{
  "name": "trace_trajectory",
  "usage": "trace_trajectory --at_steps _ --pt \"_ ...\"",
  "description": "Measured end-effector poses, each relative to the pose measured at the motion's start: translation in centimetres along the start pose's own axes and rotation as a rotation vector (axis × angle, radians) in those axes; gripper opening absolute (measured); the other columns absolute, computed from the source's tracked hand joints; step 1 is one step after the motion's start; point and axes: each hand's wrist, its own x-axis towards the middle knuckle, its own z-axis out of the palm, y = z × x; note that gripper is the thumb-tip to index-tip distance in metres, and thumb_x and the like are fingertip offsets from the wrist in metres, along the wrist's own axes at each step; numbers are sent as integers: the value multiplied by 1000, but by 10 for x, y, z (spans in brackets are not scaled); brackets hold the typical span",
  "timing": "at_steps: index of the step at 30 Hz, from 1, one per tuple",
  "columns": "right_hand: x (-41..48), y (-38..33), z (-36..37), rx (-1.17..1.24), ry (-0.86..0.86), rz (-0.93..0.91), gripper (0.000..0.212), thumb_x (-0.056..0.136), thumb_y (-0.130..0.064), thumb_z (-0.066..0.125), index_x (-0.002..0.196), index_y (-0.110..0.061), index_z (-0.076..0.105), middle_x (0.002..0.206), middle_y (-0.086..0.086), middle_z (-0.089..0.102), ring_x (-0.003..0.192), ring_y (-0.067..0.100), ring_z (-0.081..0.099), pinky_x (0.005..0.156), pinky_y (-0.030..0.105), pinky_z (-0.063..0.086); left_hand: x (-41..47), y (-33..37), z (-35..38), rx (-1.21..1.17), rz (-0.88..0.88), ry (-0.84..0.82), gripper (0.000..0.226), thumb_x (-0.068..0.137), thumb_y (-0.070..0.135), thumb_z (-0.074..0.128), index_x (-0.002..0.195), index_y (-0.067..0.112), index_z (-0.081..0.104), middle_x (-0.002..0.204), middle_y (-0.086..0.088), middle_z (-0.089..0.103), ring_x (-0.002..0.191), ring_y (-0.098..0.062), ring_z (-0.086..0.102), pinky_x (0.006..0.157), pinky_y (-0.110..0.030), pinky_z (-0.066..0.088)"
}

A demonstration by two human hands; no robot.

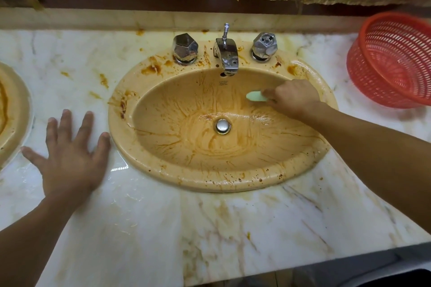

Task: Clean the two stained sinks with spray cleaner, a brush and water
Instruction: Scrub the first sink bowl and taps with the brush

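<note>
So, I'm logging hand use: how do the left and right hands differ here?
The left hand lies flat, fingers spread; the right hand is curled round a pale green brush. The left hand rests on the counter beside the sink; the right hand is inside the sink, at its back right wall. Both are bare.

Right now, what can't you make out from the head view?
Brush: only its pale green end shows; the right hand covers the rest, bristles included.
Second sink: cut off by the left edge.
Red basket: blurred, cut by the right edge; contents unclear.
Maker's mark under the faucet: too small to read.
Spray cleaner: not in view.
</note>
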Motion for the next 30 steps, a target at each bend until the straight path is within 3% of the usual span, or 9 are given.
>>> trace_trajectory --at_steps 2,4,7,10,13,19,22,25,30 --pt "-4 -1 7 6 237 -47 34 105 -33 54 135 -22 65 64 5 58 50 27 55 50 35 53 0 -1 1 3 0 3 68 102 71 23 163 41 15 173 6 7 160 -15 2 118 -76 1" --pt "-2 -4 7 42 246 -34 35 105 -33 54 136 -23 65 65 4 61 51 27 57 51 37 56 1 -2 2 17 0 6 68 103 71 23 163 41 15 173 6 8 160 -15 2 118 -77 2" --pt "3 -26 10 143 -147 78 35 104 -39 50 137 -33 61 90 -2 61 78 20 61 68 34 54 1 -2 2 16 2 12 68 103 70 23 163 40 15 173 5 10 160 -17 3 117 -77 3" --pt "8 -42 20 397 -397 118 30 95 -35 66 124 -33 70 119 -2 62 103 19 57 81 35 50 0 -3 2 22 2 9 68 103 71 22 163 40 15 173 5 8 160 -17 2 117 -77 2" --pt "11 -40 14 422 -615 66 16 87 -29 75 102 -30 80 113 -6 71 99 17 63 90 41 58 0 -3 1 26 12 0 69 103 71 22 164 39 13 173 5 7 160 -16 0 117 -78 2" --pt "6 -31 16 186 -249 132 34 101 -35 55 133 -33 65 104 0 62 90 20 59 73 34 53 0 -3 0 26 18 -9 69 103 71 22 164 40 15 174 5 6 160 -17 -2 117 -76 -3" --pt "0 -38 29 408 -480 44 29 94 -36 69 123 -34 72 122 -4 63 106 18 56 90 37 51 1 -3 -1 28 17 -15 69 103 71 22 164 40 15 174 5 5 160 -17 -2 116 -76 -3" --pt "0 -23 15 409 -730 48 12 86 -34 75 97 -36 79 108 -9 70 97 17 63 86 40 59 0 -2 -1 20 15 -11 69 103 70 23 164 40 17 174 5 6 160 -18 -1 116 -77 -2" --pt "14 -22 11 100 -363 57 23 93 -38 64 113 -29 72 105 -4 65 91 17 61 78 36 58 1 -4 -1 14 17 -14 70 103 72 22 164 40 14 173 5 6 160 -16 -1 117 -77 0"
